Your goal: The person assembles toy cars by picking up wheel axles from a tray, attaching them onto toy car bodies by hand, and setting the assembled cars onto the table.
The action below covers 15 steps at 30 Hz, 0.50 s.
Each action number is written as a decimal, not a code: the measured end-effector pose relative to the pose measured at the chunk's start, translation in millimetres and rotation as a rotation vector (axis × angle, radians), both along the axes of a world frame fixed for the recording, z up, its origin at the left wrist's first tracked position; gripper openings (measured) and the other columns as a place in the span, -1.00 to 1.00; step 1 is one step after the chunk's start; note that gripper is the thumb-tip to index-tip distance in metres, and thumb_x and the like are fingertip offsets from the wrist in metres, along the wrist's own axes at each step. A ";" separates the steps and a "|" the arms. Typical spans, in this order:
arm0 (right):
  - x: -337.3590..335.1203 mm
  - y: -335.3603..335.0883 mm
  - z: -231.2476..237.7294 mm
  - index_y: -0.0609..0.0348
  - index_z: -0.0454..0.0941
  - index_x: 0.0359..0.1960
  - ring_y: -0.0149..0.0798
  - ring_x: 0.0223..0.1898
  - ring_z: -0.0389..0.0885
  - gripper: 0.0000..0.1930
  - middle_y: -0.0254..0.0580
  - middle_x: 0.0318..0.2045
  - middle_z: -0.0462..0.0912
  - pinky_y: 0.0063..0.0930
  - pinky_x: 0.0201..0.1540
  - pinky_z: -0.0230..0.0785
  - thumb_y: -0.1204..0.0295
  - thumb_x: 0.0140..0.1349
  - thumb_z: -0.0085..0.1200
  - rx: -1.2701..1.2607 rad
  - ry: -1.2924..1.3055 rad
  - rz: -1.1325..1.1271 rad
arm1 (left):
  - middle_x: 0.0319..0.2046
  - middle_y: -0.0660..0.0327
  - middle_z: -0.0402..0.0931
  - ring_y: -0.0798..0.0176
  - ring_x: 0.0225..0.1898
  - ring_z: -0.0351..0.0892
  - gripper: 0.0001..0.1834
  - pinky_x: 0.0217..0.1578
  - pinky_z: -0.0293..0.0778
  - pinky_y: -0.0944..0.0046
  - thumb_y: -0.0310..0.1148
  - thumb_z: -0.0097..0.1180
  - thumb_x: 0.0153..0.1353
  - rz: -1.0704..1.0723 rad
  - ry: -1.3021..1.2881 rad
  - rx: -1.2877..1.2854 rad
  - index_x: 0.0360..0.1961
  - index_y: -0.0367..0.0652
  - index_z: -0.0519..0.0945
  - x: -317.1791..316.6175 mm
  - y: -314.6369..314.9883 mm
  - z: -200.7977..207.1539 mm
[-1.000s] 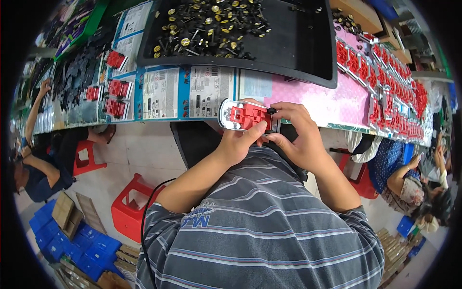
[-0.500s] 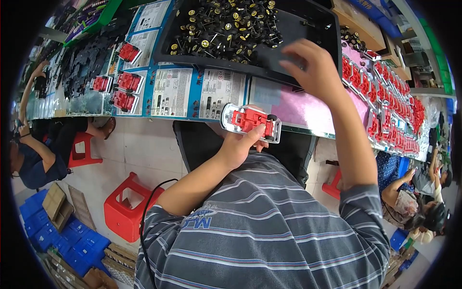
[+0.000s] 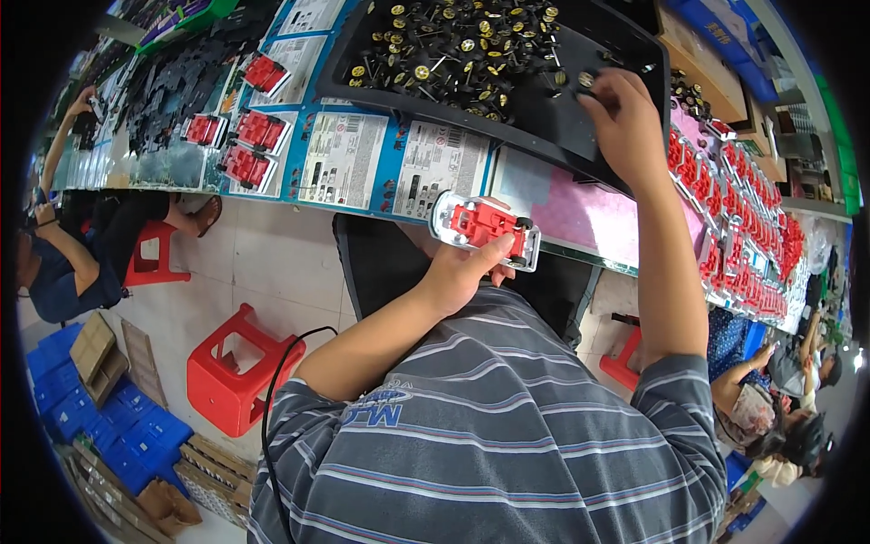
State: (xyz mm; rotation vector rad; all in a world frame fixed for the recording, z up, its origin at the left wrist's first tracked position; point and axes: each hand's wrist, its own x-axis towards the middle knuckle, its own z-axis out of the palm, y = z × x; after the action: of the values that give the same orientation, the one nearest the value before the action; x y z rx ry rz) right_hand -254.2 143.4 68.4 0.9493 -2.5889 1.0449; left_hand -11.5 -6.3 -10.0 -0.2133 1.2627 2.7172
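Observation:
My left hand point(image 3: 460, 276) grips a toy car point(image 3: 485, 225) turned underside up. The car has a red chassis and a silver-white body, with black wheels on an axle at the end near my thumb. My right hand point(image 3: 625, 118) is over the black tray point(image 3: 535, 136), its thumb and fingers pinching a wheel axle point(image 3: 587, 80) with a black wheel and yellowish hub. Left of it in the tray lies a heap of wheel axles point(image 3: 453, 54), black with yellow hubs.
Several red-and-white toy cars point(image 3: 260, 131) rest on printed sheets at the left, beside a pile of black parts point(image 3: 177, 104). Rows of red car chassis point(image 3: 734, 218) fill the right of the table. A red stool point(image 3: 227, 381) stands on the floor; people sit at both sides.
My right hand has moved slightly right and its fingers have closed on a wheel axle in the tray. My left hand still holds the toy car. The whole view has shifted a little.

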 end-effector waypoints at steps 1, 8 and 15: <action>6.1 8.8 -1.4 0.32 0.57 -0.25 -0.11 -0.24 0.66 -0.80 -0.02 -0.12 0.60 -0.33 -0.20 0.52 0.53 0.14 0.31 0.025 0.032 -0.031 | -0.25 0.18 0.59 0.34 -0.33 0.63 -0.61 -0.44 0.47 0.38 -0.20 0.14 0.40 -0.004 0.005 0.012 0.13 -0.14 0.38 -2.7 -0.1 2.6; 27.6 27.1 17.7 0.31 0.56 -0.21 -0.18 -0.37 0.66 -0.76 0.00 -0.09 0.62 -0.35 -0.26 0.51 0.47 0.16 0.32 0.089 -0.060 -0.196 | -0.28 0.26 0.59 0.41 -0.41 0.62 -0.70 -0.48 0.48 0.43 -0.22 0.18 0.39 -0.007 0.010 0.027 -0.02 -0.18 0.49 -9.0 6.9 9.1; 45.9 21.7 21.3 0.28 0.50 0.05 -0.32 -0.41 0.61 -0.52 -0.06 -0.10 0.57 -0.45 -0.29 0.48 0.40 0.10 0.36 0.028 -0.046 -0.212 | -0.33 0.28 0.59 0.44 -0.45 0.58 -0.73 -0.49 0.49 0.43 -0.23 0.20 0.37 -0.013 0.011 -0.018 -0.09 -0.19 0.52 -5.0 12.5 12.2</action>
State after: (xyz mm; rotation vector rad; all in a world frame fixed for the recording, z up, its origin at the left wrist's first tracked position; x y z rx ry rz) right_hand -208.3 165.2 89.6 0.6449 -2.6757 0.9872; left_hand -16.5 6.2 2.1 -0.1919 1.2874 2.7011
